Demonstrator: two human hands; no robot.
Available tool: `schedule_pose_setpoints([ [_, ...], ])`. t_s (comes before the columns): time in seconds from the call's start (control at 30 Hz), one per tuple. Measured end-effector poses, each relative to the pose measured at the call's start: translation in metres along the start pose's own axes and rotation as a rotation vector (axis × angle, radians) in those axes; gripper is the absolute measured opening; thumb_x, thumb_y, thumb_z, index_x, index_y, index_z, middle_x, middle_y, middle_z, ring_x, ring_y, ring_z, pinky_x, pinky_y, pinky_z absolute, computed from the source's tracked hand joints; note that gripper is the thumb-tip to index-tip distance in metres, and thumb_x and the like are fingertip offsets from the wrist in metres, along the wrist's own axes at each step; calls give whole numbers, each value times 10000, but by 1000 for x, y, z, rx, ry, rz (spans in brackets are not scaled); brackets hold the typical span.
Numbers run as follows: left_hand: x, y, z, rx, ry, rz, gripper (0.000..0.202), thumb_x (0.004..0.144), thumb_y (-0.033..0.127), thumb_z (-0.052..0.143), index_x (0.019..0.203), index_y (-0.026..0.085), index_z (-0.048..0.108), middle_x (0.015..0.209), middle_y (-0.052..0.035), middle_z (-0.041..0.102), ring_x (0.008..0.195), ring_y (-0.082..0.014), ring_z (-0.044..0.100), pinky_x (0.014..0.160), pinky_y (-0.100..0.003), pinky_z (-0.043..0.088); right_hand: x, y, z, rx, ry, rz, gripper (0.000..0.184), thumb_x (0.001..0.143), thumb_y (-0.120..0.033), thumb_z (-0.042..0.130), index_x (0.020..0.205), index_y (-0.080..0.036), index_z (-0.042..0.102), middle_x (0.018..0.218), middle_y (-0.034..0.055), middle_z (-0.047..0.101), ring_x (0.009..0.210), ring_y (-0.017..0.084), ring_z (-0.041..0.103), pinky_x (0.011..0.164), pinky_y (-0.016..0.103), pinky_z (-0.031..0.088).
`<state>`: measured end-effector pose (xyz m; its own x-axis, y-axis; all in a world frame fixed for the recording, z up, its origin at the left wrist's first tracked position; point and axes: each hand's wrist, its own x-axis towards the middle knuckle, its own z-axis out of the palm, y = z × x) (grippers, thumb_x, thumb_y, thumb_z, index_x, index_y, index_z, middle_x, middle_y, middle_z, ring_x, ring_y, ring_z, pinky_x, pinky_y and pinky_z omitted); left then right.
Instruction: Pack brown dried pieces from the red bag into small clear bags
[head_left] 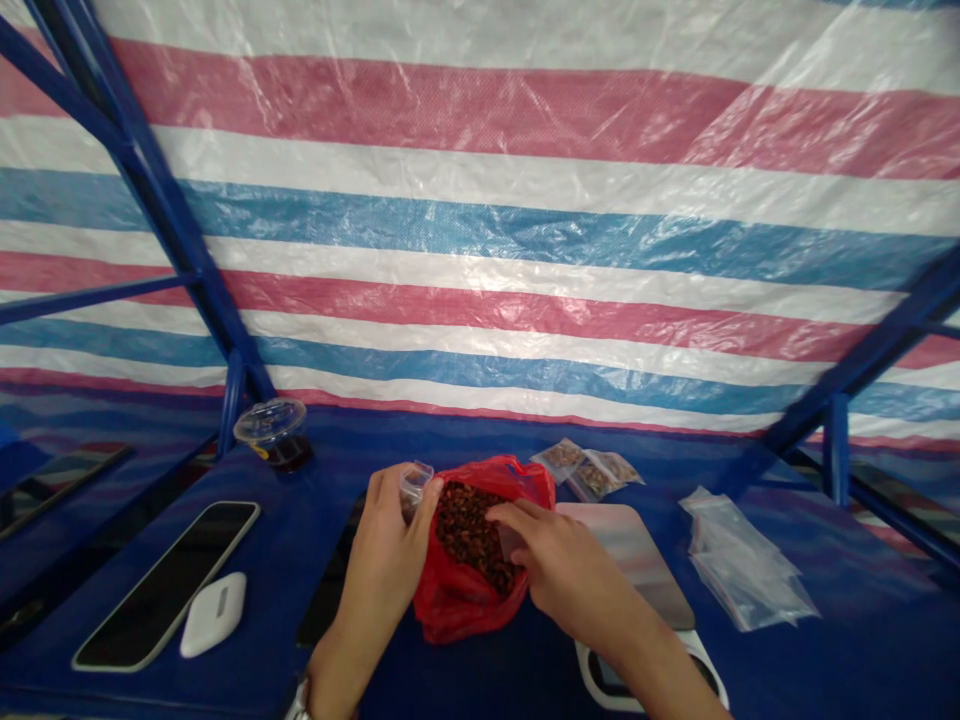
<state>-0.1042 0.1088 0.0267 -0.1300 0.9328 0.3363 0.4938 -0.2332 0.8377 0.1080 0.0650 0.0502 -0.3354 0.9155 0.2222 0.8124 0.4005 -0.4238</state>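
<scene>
A red plastic bag (450, 610) lies open on the blue table, filled with small dark brown, peppercorn-like dried pieces (469, 525). At its left edge, my left hand (390, 550) is closed around a small clear plastic bag (415, 482), whose mouth sticks up between thumb and fingers. My right hand (559, 560) reaches over the bag's right side, with its fingers pinched at the pieces. Something translucent (511, 543) shows under those fingers; its kind is unclear. Beneath my right forearm stands a kitchen scale (637, 560) with a metal plate.
Several filled small bags (589, 470) lie behind the scale, and a stack of clear zip bags (742, 565) is on the right. Leftward are a phone (169, 590), a white earbud case (214, 614) and a lidded cup (277, 435). Blue metal bars (165, 210) frame a striped tarp (480, 230).
</scene>
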Motion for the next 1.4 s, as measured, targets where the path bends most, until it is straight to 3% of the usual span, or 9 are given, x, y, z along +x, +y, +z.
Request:
schedule_pose_setpoints([
  [0.13,-5,-6,4,143,-163,20,327,922,502,553,944,197,670,979,-113,684,948,-301,617,904,-484,477,-4,-6,11,-113,-74,54,657,743,49,515,1306,-269,630,1193,69,713,963,240,728,785,304,530],
  [0.3,-11,2,8,-101,-382,-114,333,959,513,509,977,201,623,892,-57,707,826,-240,659,772,-365,499,3,-17,28,-230,-75,74,688,734,40,506,1367,-216,596,1234,128,683,1054,308,688,887,406,534],
  [0.43,-7,-1,14,-219,-333,-126,342,951,520,539,989,192,625,904,-50,717,842,-226,669,786,-339,501,14,-13,38,-208,17,125,694,744,34,510,1393,-203,579,1246,128,682,1159,325,633,975,444,516],
  [0.6,3,-6,25,-346,-267,-160,394,930,567,563,957,180,631,860,-38,700,821,-207,655,798,-325,510,29,-1,47,-110,110,173,639,789,13,516,1385,-209,575,1272,111,679,1193,317,620,957,428,539],
  [0.87,3,-4,27,-524,-226,-348,451,889,635,592,978,195,636,857,-16,698,777,-171,652,761,-295,544,38,4,54,143,186,155,626,741,55,520,1292,-228,616,1266,71,704,1180,239,652,1038,374,508],
  [1.0,1,-3,27,-599,-265,-467,482,880,666,582,1038,212,619,763,23,659,643,-147,627,647,-275,532,37,2,53,241,196,139,638,723,62,494,1273,-231,631,1265,61,707,1189,231,656,1057,369,504],
  [1.07,1,-4,28,-580,-254,-437,485,885,663,580,1050,208,618,779,13,667,653,-152,630,627,-269,520,37,4,54,297,221,134,627,727,56,498,1263,-238,637,1258,53,713,1194,227,658,1066,371,502],
  [1.27,3,-6,27,-360,-212,-103,352,943,532,569,1044,196,604,900,-28,685,813,-184,647,763,-298,526,39,17,55,542,271,145,568,745,1,528,1249,-235,638,1153,52,744,1081,225,707,1011,410,549],
  [1.4,0,-8,25,-180,-205,69,253,947,428,603,1057,201,613,990,-50,670,890,-196,641,839,-323,512,39,18,43,672,300,101,489,785,-47,540,1231,-227,627,1136,50,745,1075,207,711,1019,402,542],
])
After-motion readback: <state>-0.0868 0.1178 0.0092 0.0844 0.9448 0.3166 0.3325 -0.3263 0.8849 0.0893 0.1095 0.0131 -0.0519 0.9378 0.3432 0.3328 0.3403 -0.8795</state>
